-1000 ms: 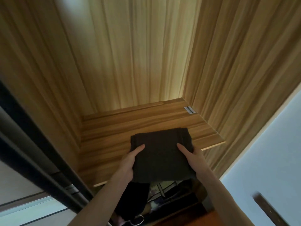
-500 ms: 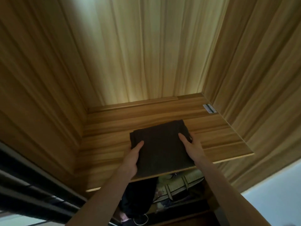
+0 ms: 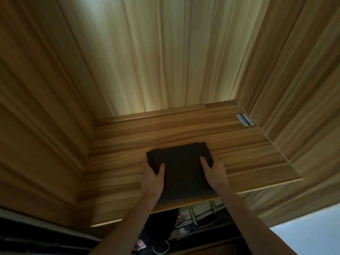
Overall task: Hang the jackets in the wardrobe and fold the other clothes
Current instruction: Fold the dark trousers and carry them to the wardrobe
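Observation:
A folded dark garment (image 3: 181, 169) lies flat on the wooden wardrobe shelf (image 3: 248, 159), near the shelf's front edge. My left hand (image 3: 152, 178) holds its left side, thumb on top and fingers hidden under or beside the cloth. My right hand (image 3: 214, 171) holds its right side the same way, thumb lying on the fabric. Both forearms reach up from the bottom of the view.
Wooden side walls and a lit back panel (image 3: 165, 61) enclose the shelf. A small white label (image 3: 244, 120) sits at the shelf's back right. Below the shelf hang dark clothes (image 3: 160, 230) and a pale patterned bag (image 3: 200, 212). A white wall (image 3: 312, 230) shows at bottom right.
Both hands have pushed the folded garment further back onto the shelf; it now rests fully on the board. The view has shifted closer to the shelf.

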Demonstrator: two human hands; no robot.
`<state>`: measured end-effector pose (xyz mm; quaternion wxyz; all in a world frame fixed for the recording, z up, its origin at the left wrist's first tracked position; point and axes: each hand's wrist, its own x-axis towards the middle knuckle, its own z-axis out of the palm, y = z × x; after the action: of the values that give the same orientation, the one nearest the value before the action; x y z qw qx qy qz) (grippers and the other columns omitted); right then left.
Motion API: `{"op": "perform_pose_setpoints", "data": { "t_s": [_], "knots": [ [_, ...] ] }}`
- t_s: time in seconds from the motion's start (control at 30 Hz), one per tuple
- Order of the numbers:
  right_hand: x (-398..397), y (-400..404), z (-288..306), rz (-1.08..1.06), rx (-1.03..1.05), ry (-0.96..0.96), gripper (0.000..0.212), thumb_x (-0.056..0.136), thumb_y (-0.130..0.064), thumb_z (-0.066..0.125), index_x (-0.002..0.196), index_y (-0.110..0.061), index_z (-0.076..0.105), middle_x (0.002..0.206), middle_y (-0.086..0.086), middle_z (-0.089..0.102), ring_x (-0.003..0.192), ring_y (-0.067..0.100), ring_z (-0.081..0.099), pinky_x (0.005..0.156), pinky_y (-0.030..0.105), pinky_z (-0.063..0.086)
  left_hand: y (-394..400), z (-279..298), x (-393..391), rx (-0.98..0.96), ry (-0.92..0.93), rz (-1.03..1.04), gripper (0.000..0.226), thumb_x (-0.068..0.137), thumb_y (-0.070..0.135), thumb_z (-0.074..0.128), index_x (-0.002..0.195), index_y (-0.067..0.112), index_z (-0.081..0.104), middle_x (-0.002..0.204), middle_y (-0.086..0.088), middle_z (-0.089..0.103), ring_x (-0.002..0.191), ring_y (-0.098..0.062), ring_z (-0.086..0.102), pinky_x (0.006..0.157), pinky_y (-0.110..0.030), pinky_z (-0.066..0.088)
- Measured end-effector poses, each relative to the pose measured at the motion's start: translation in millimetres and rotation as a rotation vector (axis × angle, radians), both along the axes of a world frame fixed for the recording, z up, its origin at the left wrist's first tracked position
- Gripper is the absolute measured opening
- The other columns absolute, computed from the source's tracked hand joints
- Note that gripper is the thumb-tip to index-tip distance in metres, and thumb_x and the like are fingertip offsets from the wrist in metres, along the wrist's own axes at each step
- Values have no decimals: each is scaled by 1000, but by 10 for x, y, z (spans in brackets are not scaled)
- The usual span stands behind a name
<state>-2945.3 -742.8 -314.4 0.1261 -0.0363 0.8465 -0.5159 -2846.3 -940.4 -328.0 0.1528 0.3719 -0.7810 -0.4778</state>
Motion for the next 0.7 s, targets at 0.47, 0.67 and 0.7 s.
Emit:
{"op": "perform_pose_setpoints", "data": {
  "t_s": [0.47, 0.67, 0.7],
  "knots": [
    [239, 159, 214, 166, 420, 402, 71, 104, -50, 46, 164, -21, 20, 160, 3, 41, 142, 26, 46, 116, 50, 39, 15, 328, 253, -511, -116, -187, 54, 107, 44, 41, 154, 16, 43, 152, -7, 51, 136, -26, 52, 110, -44, 48],
    [840, 268, 716, 135, 508, 645, 60, 104, -52, 47, 154, -19, 44, 152, 4, 54, 134, 24, 55, 111, 47, 46, -16, 794, 636, -766, -17, -378, 51, 107, 44, 38, 146, 15, 54, 147, -5, 57, 135, -22, 53, 112, -43, 48],
    [952, 268, 816, 114, 529, 684, 59, 105, -51, 48, 154, -18, 45, 152, 4, 54, 136, 23, 53, 112, 46, 45, -20, 884, 701, -811, -11, -413, 52, 107, 45, 38, 146, 16, 54, 148, -5, 57, 136, -22, 53, 112, -45, 48]
  ]
}}
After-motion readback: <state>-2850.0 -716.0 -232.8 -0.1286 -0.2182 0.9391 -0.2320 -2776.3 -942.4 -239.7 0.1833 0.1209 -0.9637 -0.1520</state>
